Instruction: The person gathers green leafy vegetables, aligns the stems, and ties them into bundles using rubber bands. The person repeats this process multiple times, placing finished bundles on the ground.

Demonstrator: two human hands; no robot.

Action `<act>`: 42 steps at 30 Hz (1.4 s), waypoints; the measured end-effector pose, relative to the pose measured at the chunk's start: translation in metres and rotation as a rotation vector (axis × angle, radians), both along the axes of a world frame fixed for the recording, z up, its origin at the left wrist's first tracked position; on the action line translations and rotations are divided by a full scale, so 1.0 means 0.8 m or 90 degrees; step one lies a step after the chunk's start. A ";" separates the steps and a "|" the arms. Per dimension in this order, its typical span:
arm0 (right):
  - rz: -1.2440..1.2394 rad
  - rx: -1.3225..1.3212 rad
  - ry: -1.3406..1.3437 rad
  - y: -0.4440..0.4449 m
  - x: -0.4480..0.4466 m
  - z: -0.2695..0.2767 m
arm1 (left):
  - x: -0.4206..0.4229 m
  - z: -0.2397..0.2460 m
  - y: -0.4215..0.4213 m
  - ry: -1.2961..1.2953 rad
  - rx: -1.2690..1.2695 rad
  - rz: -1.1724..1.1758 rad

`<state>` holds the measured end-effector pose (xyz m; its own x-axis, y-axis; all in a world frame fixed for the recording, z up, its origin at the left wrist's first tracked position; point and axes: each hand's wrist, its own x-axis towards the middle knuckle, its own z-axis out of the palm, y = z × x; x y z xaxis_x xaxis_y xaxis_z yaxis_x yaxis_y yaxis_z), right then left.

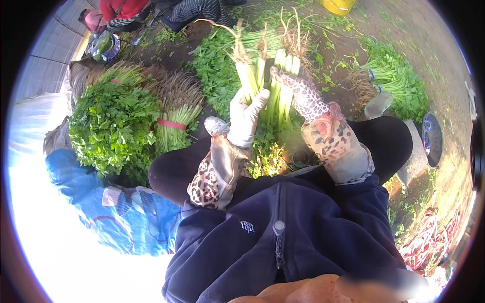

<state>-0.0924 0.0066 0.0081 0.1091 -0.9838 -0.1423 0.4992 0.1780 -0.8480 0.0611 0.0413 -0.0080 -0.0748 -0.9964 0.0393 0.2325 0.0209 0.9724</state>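
My left hand (246,115), in a white glove, grips a few celery stalks (245,75) with their roots pointing away from me. Close beside it, my right hand (303,92) wears a leopard-print glove and has its fingers around another clump of celery stalks (282,94), also roots outward. The leaves of these stalks hang down between my legs, over some yellowed leaves (268,163). Just beyond both hands lies a pile of loose celery (214,62), partly hidden by the held stalks.
To the left stand a leafy celery bundle (113,125) and one bound with a red band (172,124). Blue-tied bundles (401,81) lie right, near a dark basin (432,140) and red-and-white strings (426,242). A yellow bucket (338,5) and a person in red (123,9) are farther off.
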 end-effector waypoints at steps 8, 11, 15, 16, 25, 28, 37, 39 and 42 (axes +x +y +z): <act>0.010 -0.066 -0.080 0.014 0.002 0.009 | -0.015 -0.010 -0.002 -0.356 -0.204 0.086; 0.017 -0.061 0.006 0.011 0.001 0.004 | -0.015 -0.018 0.000 -0.331 -0.192 0.050; -0.037 -0.109 -0.038 0.009 0.011 0.001 | -0.015 -0.013 0.002 0.000 -0.051 0.004; -0.057 -0.114 -0.059 0.009 0.013 0.004 | -0.015 -0.011 0.002 0.008 -0.045 0.034; -0.413 0.009 -0.025 -0.087 -0.146 -0.100 | 0.130 0.008 -0.021 0.261 -0.097 0.144; -0.452 0.135 -0.120 -0.104 -0.239 -0.162 | 0.212 0.014 -0.028 0.158 -0.095 0.452; 0.044 -0.088 -0.061 -0.017 -0.033 -0.022 | 0.004 -0.003 -0.037 -0.242 -0.153 0.108; -0.029 -0.085 -0.089 -0.010 -0.013 -0.041 | -0.030 -0.023 -0.032 -0.232 -0.165 0.116; -0.040 -0.017 -0.185 -0.012 -0.013 -0.059 | -0.039 -0.050 -0.033 -0.136 -0.119 0.073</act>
<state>-0.1024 -0.0028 -0.0391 0.0800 -0.9929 -0.0884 0.7306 0.1187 -0.6724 0.0302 0.0150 -0.0484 0.0112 -0.9758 0.2184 0.0093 0.2185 0.9758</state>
